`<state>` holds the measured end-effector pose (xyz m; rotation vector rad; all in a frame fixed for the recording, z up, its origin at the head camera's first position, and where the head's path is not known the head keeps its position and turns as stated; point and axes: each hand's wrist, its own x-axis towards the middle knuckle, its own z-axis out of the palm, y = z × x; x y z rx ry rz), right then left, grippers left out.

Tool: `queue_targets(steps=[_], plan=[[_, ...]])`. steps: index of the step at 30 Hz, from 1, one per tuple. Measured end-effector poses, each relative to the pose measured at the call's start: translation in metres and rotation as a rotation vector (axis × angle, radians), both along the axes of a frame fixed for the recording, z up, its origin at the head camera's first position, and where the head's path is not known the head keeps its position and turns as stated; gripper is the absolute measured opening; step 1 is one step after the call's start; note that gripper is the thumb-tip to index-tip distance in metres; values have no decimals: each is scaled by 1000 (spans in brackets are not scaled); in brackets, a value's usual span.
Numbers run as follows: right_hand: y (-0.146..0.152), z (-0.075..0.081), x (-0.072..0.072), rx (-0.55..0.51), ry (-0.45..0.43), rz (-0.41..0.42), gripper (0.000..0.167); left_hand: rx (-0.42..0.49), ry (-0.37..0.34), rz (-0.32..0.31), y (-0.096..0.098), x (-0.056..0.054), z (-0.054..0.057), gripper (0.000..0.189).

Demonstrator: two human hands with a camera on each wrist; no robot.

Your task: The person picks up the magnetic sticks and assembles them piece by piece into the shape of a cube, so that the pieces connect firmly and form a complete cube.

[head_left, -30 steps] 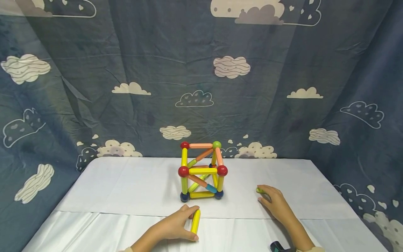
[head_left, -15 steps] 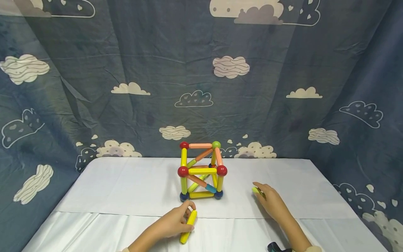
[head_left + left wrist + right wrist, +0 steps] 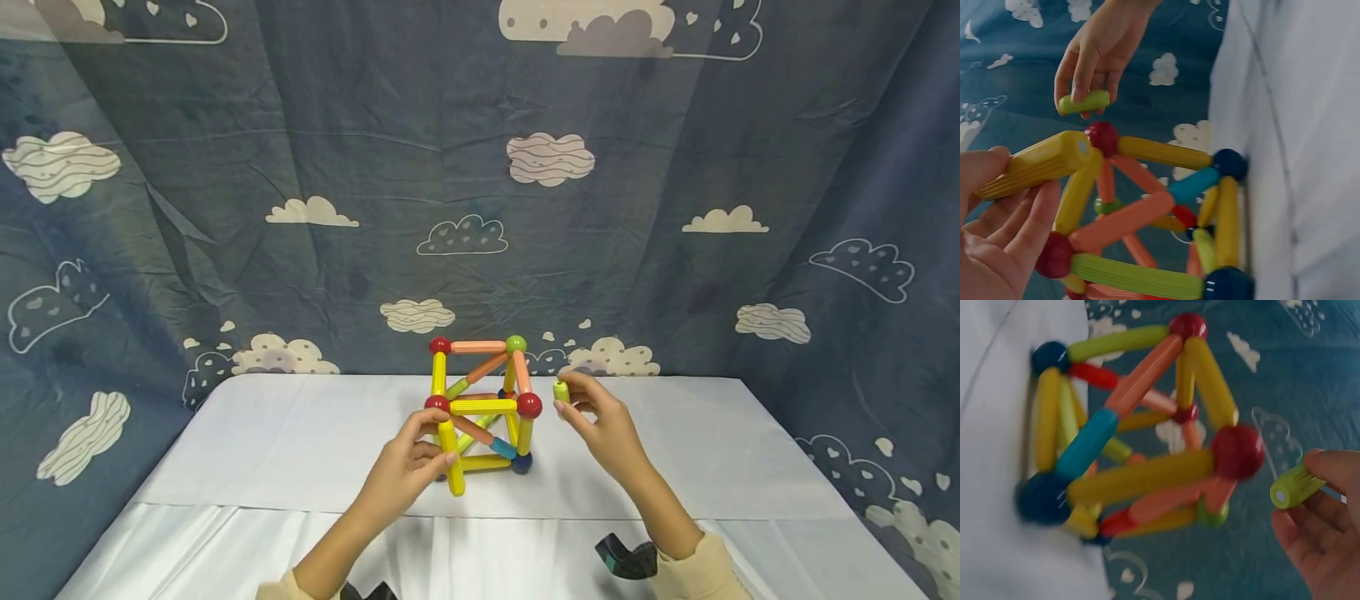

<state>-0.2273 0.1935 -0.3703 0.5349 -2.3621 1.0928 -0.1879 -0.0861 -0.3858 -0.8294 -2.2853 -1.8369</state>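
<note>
A cube frame of magnetic rods and balls stands on the white cloth, with red balls [image 3: 529,406] at its upper front corners and dark blue balls [image 3: 1045,499] below. My left hand [image 3: 408,467] pinches a long yellow magnetic rod [image 3: 452,458], held up in front of the frame's left front post. In the left wrist view the yellow rod [image 3: 1041,164] tilts with its end near the top red ball. My right hand [image 3: 611,429] pinches a short lime-green rod [image 3: 561,392] to the right of the frame. Its magnet end shows in the right wrist view on the green rod [image 3: 1296,487].
The white cloth [image 3: 285,442] covers the table, with a seam across its front part. A dark blue curtain with clouds [image 3: 360,167] hangs behind. Black wrist straps [image 3: 627,557] show near the sleeves. Diagonal rods [image 3: 480,435] brace the frame's front.
The left hand has lifted the yellow rod off the cloth up to the frame, turning it toward upright. The right hand has raised the green rod and moved left, closer to the frame.
</note>
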Motion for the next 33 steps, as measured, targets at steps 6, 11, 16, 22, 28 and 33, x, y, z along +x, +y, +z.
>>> queue_targets(steps=[6, 11, 16, 22, 28, 33], plan=[[-26, 22, -17, -21, 1, 122, 37, 157, 75, 89, 1, -5, 33, 44], [-38, 26, -31, -1, -81, 165, 37, 253, 97, 101, -1, -36, 32, 44], [-43, 22, -38, 37, -151, 162, 37, 302, 69, 125, 6, -57, 42, 47], [-47, 22, -38, 45, -190, 170, 39, 431, -45, 95, 25, -75, 52, 45], [-49, 23, -37, 51, -218, 201, 34, 438, -154, 102, 41, -83, 58, 45], [-49, 21, -38, 57, -200, 192, 34, 403, -172, 90, 45, -78, 64, 46]])
